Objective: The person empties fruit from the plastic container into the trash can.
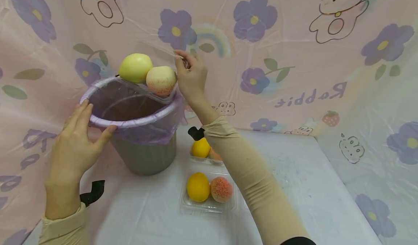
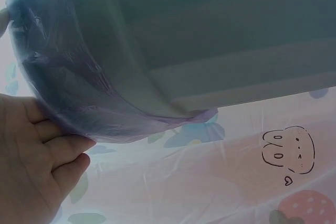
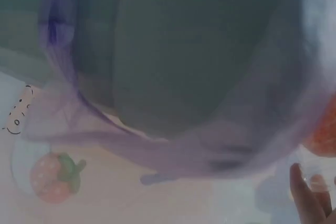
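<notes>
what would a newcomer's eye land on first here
Probably the grey bin with its purple liner, left of centre. Then the yellow-green fruit and paler red-flecked fruit on a clear tray at the bin's far rim, by the right hand. Nearer the camera, a yellow fruit and pinkish fruit share another tray.

By the left hand (image 1: 75, 143), the purple liner (image 1: 153, 134) looks like thin, glossy, wrinkled plastic film over the matt plastic bin (image 1: 147, 160). Near the right hand (image 1: 192, 74), the clear tray (image 1: 142, 87) is shiny plastic, the green fruit (image 1: 135, 68) smooth. Behind both, the printed sheet (image 1: 290, 74) looks like creased, faintly glossy plastic.
</notes>
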The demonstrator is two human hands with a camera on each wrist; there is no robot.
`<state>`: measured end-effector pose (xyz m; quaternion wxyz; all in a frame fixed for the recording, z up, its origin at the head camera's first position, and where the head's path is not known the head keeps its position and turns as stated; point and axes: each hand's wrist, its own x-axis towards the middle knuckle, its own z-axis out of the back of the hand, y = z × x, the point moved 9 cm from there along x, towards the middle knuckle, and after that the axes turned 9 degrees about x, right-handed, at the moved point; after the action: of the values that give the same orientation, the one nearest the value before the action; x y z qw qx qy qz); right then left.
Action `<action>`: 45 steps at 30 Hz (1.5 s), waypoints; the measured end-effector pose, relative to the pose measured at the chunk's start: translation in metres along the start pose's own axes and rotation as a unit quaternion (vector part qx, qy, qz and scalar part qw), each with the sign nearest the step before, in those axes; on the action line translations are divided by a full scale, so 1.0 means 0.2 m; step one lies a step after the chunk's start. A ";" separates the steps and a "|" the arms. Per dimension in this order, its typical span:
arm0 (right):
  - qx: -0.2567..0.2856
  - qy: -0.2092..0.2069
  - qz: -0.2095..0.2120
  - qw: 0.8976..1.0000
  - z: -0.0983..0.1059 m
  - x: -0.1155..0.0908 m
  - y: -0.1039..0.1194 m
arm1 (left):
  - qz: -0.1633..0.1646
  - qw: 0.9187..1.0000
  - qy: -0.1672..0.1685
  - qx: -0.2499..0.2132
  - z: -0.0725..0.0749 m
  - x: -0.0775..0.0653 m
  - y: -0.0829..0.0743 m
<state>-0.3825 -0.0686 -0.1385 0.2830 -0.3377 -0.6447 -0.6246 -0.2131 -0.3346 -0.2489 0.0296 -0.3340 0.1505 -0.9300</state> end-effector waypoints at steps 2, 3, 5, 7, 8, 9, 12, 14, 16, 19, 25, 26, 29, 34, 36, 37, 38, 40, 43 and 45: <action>0.001 0.004 0.003 1.000 -0.03 -0.01 0.00 | -0.001 1.000 0.000 -0.001 0.00 0.00 0.00; -0.003 0.008 0.007 1.000 -0.04 -0.02 0.00 | -0.001 1.000 -0.001 -0.002 0.00 0.00 0.00; -0.015 0.019 0.020 0.999 -0.07 -0.03 0.01 | -0.002 1.000 -0.002 -0.004 0.00 0.00 0.00; -0.033 0.032 0.036 0.998 -0.10 -0.05 0.02 | -0.002 1.000 -0.002 -0.006 0.00 0.00 0.00; -0.044 0.036 0.048 0.997 -0.11 -0.06 0.03 | -0.001 1.000 -0.002 -0.007 0.00 0.00 0.00; -0.057 0.040 0.060 0.996 -0.12 -0.07 0.04 | -0.001 1.000 -0.002 -0.007 0.00 0.00 0.00; -0.084 0.048 0.094 0.991 -0.14 -0.09 0.05 | 0.000 1.000 -0.001 -0.007 0.00 0.00 0.00; -0.096 0.055 0.121 0.986 -0.15 -0.11 0.06 | 0.000 1.000 -0.001 -0.007 0.00 0.00 -0.01; -0.104 0.065 0.148 0.981 -0.16 -0.13 0.06 | 0.001 1.000 -0.002 -0.007 0.00 0.00 -0.01; -0.123 0.082 0.188 0.971 -0.19 -0.16 0.07 | 0.001 1.000 -0.004 -0.009 0.00 0.00 -0.01; -0.164 0.104 0.245 0.950 -0.21 -0.20 0.08 | 0.001 1.000 -0.006 -0.010 0.00 0.00 -0.01; -0.166 0.108 0.253 0.947 -0.22 -0.21 0.09 | 0.000 1.000 -0.007 -0.010 0.00 0.00 -0.01; -0.173 0.114 0.278 0.938 -0.23 -0.22 0.11 | -0.003 1.000 -0.014 -0.012 0.00 0.00 -0.01; -0.185 0.108 0.306 0.928 -0.23 -0.24 0.13 | -0.005 1.000 -0.015 -0.014 0.00 0.00 -0.01; -0.183 0.104 0.312 0.927 -0.23 -0.24 0.14 | -0.003 1.000 -0.012 -0.013 0.00 0.00 -0.01; -0.181 0.103 0.315 0.926 -0.23 -0.24 0.14 | -0.001 1.000 -0.010 -0.012 0.00 0.00 -0.01; -0.179 0.102 0.317 0.926 -0.23 -0.24 0.14 | 0.000 1.000 -0.009 -0.012 0.00 0.00 -0.01; -0.173 0.102 0.320 0.926 -0.23 -0.24 0.15 | 0.001 1.000 -0.007 -0.011 0.00 0.00 -0.01; -0.166 0.103 0.318 0.928 -0.23 -0.24 0.15 | 0.000 1.000 -0.008 -0.011 0.00 0.00 -0.01; -0.159 0.101 0.318 0.929 -0.22 -0.24 0.15 | 0.000 1.000 -0.010 -0.012 0.00 0.00 -0.01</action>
<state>-0.3309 -0.1173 -0.1550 0.4729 -0.5010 -0.3640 -0.6268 -0.2133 -0.3332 -0.2490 0.0274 -0.3439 0.1610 -0.9247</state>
